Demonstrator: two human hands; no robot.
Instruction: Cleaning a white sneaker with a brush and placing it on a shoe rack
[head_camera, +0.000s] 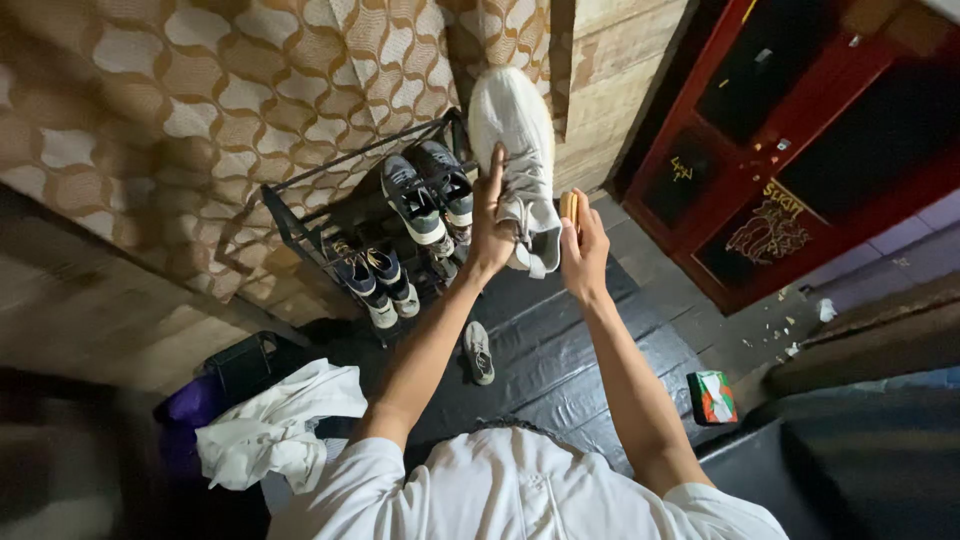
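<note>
A pale grey-white sneaker (517, 150) is raised in front of me, sole side facing me, toe pointing up. My left hand (490, 225) supports it from the left, fingers stretched up along its side. My right hand (583, 250) is closed on a small tan wooden brush (569, 206) held against the shoe's heel end, where the laces hang. Both forearms reach up from my white shirt.
A black metal shoe rack (300, 225) against the patterned curtain holds two pairs of dark sneakers (430, 190). A lone grey shoe (479, 352) lies on the black floor sheet. White cloth (270, 425) is heaped at left, a small green-red box (712, 396) at right, a red door (790, 150) beyond.
</note>
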